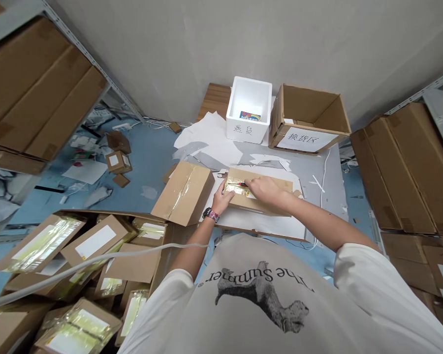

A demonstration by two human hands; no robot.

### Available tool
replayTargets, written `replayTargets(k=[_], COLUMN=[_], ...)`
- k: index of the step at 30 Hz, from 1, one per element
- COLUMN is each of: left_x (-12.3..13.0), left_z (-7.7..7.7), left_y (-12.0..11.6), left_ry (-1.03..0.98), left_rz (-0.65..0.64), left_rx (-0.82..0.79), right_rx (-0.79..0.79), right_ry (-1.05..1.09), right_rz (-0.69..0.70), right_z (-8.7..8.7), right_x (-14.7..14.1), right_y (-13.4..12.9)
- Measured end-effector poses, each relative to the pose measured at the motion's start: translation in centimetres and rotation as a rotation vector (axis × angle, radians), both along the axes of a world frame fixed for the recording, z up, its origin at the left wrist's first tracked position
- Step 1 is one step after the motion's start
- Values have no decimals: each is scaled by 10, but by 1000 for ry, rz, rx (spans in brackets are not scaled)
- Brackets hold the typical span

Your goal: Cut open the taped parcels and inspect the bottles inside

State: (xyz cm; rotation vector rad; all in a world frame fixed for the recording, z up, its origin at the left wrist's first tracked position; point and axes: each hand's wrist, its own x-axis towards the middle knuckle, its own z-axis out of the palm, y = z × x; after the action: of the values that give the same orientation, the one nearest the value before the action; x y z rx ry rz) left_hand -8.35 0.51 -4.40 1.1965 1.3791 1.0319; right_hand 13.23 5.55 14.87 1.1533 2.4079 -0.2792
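Observation:
A taped cardboard box lies on the white paper covering the worktable. My left hand grips its left end, fingers along the edge and thumb by the near corner. Shiny yellowish tape covers that end of the top. In my right hand is a small red-and-black tool, closed in the fingers; its thin tip points left over the tape. Whether it is a knife or a screwdriver I cannot tell. Left of my left hand stands a second cardboard box, taped along its top seam.
Behind the box stand a white foam bin with a colourful packet inside and an open carton with a handwritten label. A large carton of taped parcels is at lower left; a pale cable crosses above it. Stacked cartons stand right.

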Motion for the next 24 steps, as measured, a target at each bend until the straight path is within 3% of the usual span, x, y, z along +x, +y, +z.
replayTargets(k=[6,9,12,17,20,22,24], left_x=[-4,-7,-10,-15,-17,-20,-23], left_z=[2,2,3,6,11,16,22], left_y=[-1,-2,-3,-4,-4,-4,-6], left_ry=[-4,4,11,20,14,2,-26], left_rz=[-5,-19,-27,-73,-120,-156,-187], left_rx=[-8,-4,-12,-34,-40,-28,9], right_rx=[-32,-19,80,368,184,38,-10], right_ry=[57,166,340,761,974,1020,1064], right_rz=[-44,-155,-467,-1211,-1576,-1680,-1696], right_z=[-11,-23,-45,-97,-120,-126,-124], right_x=[6,30,80,160,175,178,180], right_y=[-9,-11,-17,-38,-45,-45,-45])
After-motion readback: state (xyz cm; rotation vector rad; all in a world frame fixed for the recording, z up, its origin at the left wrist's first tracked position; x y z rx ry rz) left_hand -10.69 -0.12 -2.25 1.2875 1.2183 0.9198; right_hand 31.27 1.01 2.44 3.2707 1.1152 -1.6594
